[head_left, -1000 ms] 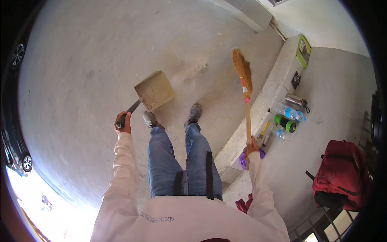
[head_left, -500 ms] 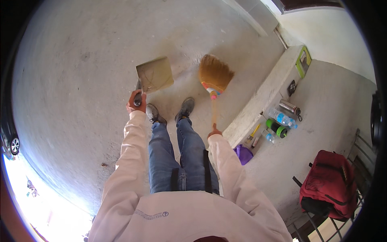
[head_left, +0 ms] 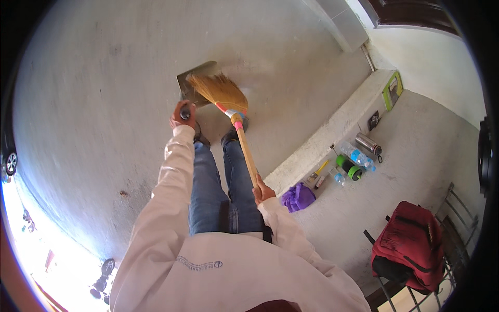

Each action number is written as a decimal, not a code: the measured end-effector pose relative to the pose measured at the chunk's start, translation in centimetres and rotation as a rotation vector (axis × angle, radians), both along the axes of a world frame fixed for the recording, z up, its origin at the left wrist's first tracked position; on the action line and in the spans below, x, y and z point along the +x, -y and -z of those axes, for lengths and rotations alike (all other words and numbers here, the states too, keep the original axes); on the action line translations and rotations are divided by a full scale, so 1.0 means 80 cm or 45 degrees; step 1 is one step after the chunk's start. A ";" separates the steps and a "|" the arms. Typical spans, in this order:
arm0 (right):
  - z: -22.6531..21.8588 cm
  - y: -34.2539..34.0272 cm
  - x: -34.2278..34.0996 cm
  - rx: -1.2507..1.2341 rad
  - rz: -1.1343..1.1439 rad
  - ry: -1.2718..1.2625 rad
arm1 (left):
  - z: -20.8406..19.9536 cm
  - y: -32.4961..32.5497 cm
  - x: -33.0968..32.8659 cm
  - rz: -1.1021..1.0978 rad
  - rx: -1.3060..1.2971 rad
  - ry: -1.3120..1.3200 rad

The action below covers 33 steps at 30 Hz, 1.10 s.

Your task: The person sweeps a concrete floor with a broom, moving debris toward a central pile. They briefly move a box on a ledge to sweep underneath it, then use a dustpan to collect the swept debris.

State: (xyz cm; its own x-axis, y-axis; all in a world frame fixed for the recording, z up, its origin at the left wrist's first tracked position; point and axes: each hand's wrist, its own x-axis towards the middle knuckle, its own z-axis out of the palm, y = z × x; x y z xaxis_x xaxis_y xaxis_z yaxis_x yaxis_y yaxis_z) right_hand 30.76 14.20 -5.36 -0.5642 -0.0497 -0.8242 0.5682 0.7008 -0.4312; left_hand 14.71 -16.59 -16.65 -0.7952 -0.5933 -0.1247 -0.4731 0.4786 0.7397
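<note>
My left hand (head_left: pixel 183 114) is closed round the dark handle of a dustpan (head_left: pixel 188 88), whose flat pan rests on or just above the floor ahead of my feet. In my right hand (head_left: pixel 264 192) is the wooden stick of a broom (head_left: pixel 246 151). The broom's straw head (head_left: pixel 224 92) is swung left, its bristles fanned over the pan and hiding much of it. Red, white, blue and pink bands wrap the neck of the broom. Whether any dirt lies in the pan is hidden.
A low concrete ledge (head_left: pixel 332 135) runs along the right. Beyond it lie a purple cloth bag (head_left: pixel 298 197), a green and black bottle (head_left: pixel 349 167), a clear water bottle (head_left: pixel 357 155), a metal flask (head_left: pixel 368 143) and a green-framed object (head_left: pixel 393 91). A red backpack (head_left: pixel 408 242) sits lower right.
The broom has swept leftward from the floor on the right to the dustpan. My right hand moved left and lower, and the dustpan has tilted.
</note>
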 end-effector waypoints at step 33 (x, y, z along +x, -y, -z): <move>0.108 0.002 -0.101 0.600 -0.715 0.275 | 0.015 -0.072 -0.007 -0.059 -0.173 0.177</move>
State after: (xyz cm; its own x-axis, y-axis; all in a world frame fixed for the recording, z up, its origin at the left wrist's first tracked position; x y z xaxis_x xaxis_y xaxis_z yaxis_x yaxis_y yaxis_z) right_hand 22.71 14.03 -13.98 -0.3818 0.1027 -0.9185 0.1100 0.9918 0.0652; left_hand 14.16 -10.86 -17.87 -0.7473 -0.6477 -0.1482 -0.5902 0.5447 0.5958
